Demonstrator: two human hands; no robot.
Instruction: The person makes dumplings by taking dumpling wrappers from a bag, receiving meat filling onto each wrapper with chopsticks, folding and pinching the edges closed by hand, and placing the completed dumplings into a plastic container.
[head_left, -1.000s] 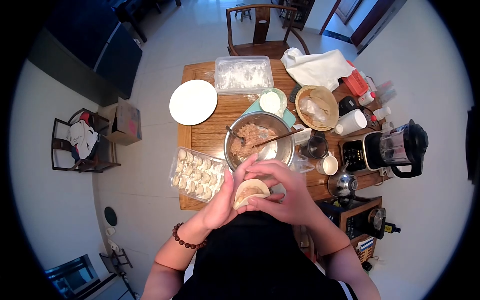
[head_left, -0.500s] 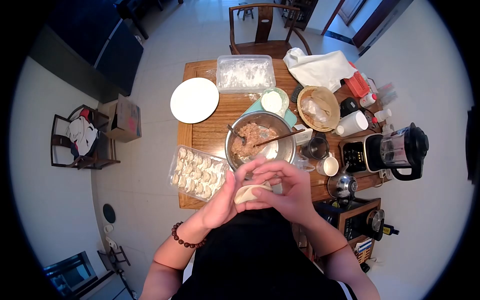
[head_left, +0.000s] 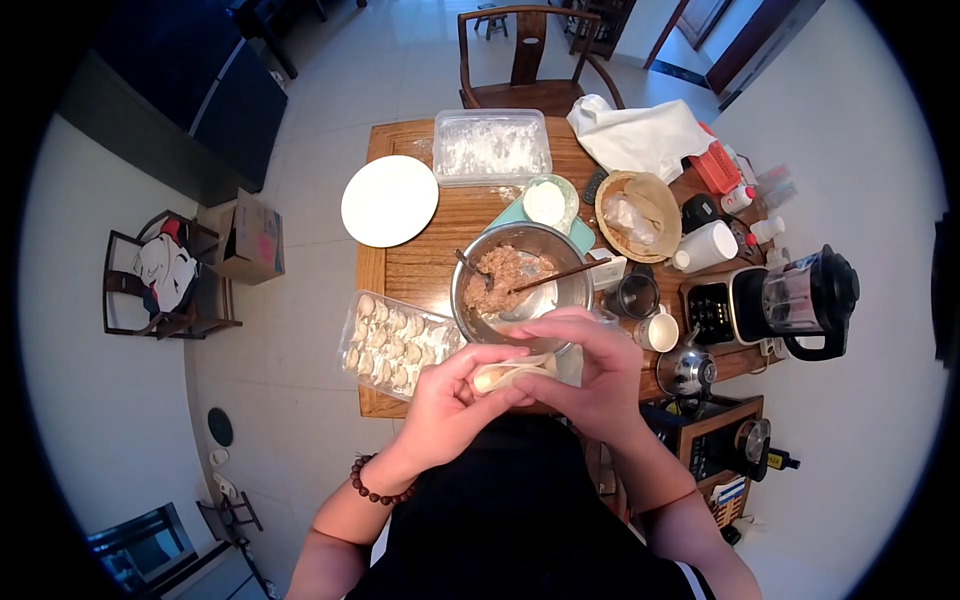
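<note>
A pale, folded dumpling [head_left: 510,372] is held between both hands, just in front of the metal bowl. My left hand [head_left: 447,398], with a beaded bracelet on the wrist, grips its left end between thumb and fingers. On the right side, my right hand [head_left: 592,378] pinches the dough, its fingers curved over the top. Beyond the hands, the metal bowl [head_left: 583,305] contains pinkish minced filling [head_left: 512,270], a spoon [head_left: 472,264] and chopsticks [head_left: 560,275]. Several shaped dumplings [head_left: 392,345] lie in rows in a floured clear tray at the left.
A white plate [head_left: 390,201] and a floured plastic container [head_left: 492,147] stand at the back. Flour fills a small bowl [head_left: 546,203] behind the metal one. Along the right are a basket [head_left: 610,215], a mug [head_left: 657,332], a kettle [head_left: 687,370] and a blender [head_left: 800,297].
My left hand has turned from a raised, extended palm to curled fingers with the thumb on the dough. The dumpling has shifted slightly right and up, still between both hands.
</note>
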